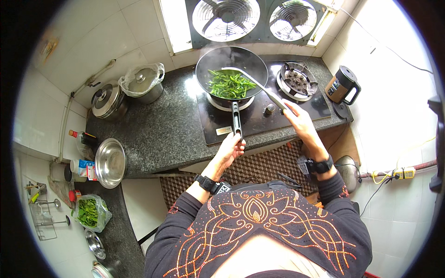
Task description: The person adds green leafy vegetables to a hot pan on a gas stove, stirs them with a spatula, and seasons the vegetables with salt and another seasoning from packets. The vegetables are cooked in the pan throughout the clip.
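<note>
A dark wok (212,59) sits on the left burner of the gas hob (253,118), and steam rises from it. Chopped green vegetables (229,85) lie in its bowl. My left hand (231,147) grips the end of the wok's black handle (236,116). In my right hand (297,118) is a long-handled grey spatula (257,83), whose head rests at the far side of the greens. The underside of that head is partly hidden among the greens.
Right of the wok are a bare burner (297,78) and an electric kettle (342,85). Lidded pots (142,85) stand at the back left. A steel basin (110,163), a sauce bottle (85,138) and a bag of leafy greens (89,212) are on the left. Exhaust fans (227,17) face me.
</note>
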The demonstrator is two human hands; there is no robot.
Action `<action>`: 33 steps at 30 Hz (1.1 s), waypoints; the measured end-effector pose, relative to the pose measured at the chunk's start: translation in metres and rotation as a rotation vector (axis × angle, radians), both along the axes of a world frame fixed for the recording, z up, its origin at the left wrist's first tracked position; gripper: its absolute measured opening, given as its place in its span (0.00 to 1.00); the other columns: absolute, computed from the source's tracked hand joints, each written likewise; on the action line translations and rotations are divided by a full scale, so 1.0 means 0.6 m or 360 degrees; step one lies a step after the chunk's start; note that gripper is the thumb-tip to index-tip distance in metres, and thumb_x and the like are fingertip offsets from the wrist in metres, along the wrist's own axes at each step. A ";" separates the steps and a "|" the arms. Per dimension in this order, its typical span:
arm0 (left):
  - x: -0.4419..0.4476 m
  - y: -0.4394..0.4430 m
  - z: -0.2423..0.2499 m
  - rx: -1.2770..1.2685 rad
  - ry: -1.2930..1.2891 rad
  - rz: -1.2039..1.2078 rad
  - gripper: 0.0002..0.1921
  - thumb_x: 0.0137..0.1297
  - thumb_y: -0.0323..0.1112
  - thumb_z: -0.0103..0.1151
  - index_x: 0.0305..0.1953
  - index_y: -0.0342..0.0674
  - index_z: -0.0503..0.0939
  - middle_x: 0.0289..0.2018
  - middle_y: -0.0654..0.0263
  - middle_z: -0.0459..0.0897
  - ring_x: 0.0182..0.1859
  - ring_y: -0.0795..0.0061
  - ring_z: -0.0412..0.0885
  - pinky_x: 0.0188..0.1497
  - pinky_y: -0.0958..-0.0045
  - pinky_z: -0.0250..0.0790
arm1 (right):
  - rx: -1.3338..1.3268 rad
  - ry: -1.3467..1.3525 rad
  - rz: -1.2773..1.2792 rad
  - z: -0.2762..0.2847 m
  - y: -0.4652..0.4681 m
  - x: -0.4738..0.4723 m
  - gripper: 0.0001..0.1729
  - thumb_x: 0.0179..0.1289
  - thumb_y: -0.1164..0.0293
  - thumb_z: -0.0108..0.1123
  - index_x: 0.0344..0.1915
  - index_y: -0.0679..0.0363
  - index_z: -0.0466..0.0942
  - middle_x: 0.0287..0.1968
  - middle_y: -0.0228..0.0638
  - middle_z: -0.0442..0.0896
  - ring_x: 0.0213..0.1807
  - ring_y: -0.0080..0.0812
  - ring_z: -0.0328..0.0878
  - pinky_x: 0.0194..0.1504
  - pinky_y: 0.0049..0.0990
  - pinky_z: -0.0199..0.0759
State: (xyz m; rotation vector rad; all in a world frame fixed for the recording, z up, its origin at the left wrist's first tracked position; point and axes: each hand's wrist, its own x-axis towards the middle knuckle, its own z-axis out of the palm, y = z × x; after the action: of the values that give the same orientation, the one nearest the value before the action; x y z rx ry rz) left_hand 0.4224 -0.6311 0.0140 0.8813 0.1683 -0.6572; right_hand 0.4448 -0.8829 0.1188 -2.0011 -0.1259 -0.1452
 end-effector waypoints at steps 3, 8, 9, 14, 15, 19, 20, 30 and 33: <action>0.001 0.000 0.002 0.0020 -0.0014 -0.0003 0.09 0.67 0.45 0.48 0.38 0.49 0.66 0.28 0.74 0.74 0.26 0.86 0.71 0.28 0.82 0.68 | -0.0004 0.0046 -0.0008 0.003 -0.012 -0.020 0.21 0.63 0.65 0.53 0.52 0.66 0.72 0.47 0.42 0.80 0.50 0.29 0.75 0.53 0.23 0.65; -0.002 0.000 0.006 0.0032 0.0004 -0.0003 0.09 0.68 0.44 0.48 0.38 0.49 0.66 0.28 0.73 0.74 0.26 0.86 0.71 0.28 0.82 0.68 | -0.0248 0.0014 -0.0165 -0.051 -0.003 0.055 0.21 0.63 0.68 0.54 0.54 0.66 0.70 0.48 0.36 0.79 0.48 0.22 0.73 0.51 0.20 0.64; -0.002 0.000 0.007 0.0033 0.0005 -0.0005 0.09 0.68 0.44 0.48 0.38 0.49 0.66 0.28 0.73 0.74 0.26 0.86 0.71 0.28 0.82 0.68 | -0.0280 -0.0066 -0.0147 -0.061 0.004 0.074 0.21 0.63 0.67 0.54 0.54 0.66 0.70 0.47 0.36 0.79 0.47 0.22 0.73 0.51 0.20 0.65; -0.004 -0.001 0.006 0.0017 0.0036 0.0010 0.08 0.68 0.44 0.48 0.37 0.49 0.66 0.28 0.73 0.74 0.26 0.85 0.71 0.27 0.82 0.67 | -0.0139 -0.0035 -0.0113 -0.073 0.059 0.120 0.20 0.62 0.67 0.54 0.54 0.62 0.72 0.45 0.34 0.80 0.44 0.23 0.75 0.45 0.22 0.67; -0.002 -0.001 0.006 0.0012 0.0047 0.0011 0.08 0.68 0.44 0.48 0.37 0.49 0.65 0.28 0.73 0.74 0.26 0.85 0.71 0.27 0.82 0.67 | -0.0235 -0.0014 -0.0080 -0.064 0.068 0.116 0.21 0.62 0.67 0.55 0.54 0.60 0.72 0.44 0.36 0.81 0.43 0.26 0.77 0.44 0.24 0.69; 0.000 -0.001 0.007 0.0022 0.0022 0.0006 0.08 0.68 0.44 0.48 0.36 0.49 0.65 0.27 0.73 0.74 0.26 0.85 0.71 0.27 0.82 0.67 | -0.1246 -0.0157 0.0047 0.004 0.021 0.052 0.21 0.61 0.62 0.54 0.56 0.45 0.70 0.41 0.42 0.80 0.41 0.41 0.79 0.43 0.30 0.71; 0.000 -0.001 0.007 0.0033 0.0018 0.0007 0.09 0.68 0.44 0.48 0.36 0.49 0.65 0.27 0.73 0.74 0.26 0.85 0.71 0.27 0.82 0.67 | -0.1222 -0.0096 0.0034 0.019 0.006 0.045 0.21 0.61 0.63 0.54 0.56 0.47 0.71 0.42 0.42 0.81 0.41 0.40 0.79 0.43 0.30 0.71; -0.002 -0.001 0.003 0.0022 0.0036 0.0030 0.08 0.68 0.44 0.48 0.37 0.48 0.66 0.28 0.73 0.75 0.26 0.86 0.71 0.27 0.82 0.68 | -0.0989 -0.0899 -0.0156 -0.010 0.054 0.200 0.15 0.63 0.65 0.45 0.41 0.63 0.74 0.38 0.46 0.79 0.40 0.45 0.77 0.42 0.37 0.72; -0.003 -0.001 0.002 -0.0001 0.0047 0.0047 0.08 0.68 0.44 0.48 0.37 0.48 0.66 0.28 0.73 0.75 0.26 0.85 0.71 0.27 0.82 0.68 | -0.0862 -0.0257 -0.0193 -0.015 0.117 0.217 0.19 0.63 0.62 0.45 0.49 0.61 0.72 0.46 0.46 0.77 0.47 0.46 0.75 0.49 0.35 0.68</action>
State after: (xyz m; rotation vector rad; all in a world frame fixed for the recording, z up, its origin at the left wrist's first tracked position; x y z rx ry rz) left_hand 0.4207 -0.6319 0.0149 0.8671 0.2073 -0.6431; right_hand 0.5752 -0.8130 0.1099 -2.5372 -0.1591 -0.3837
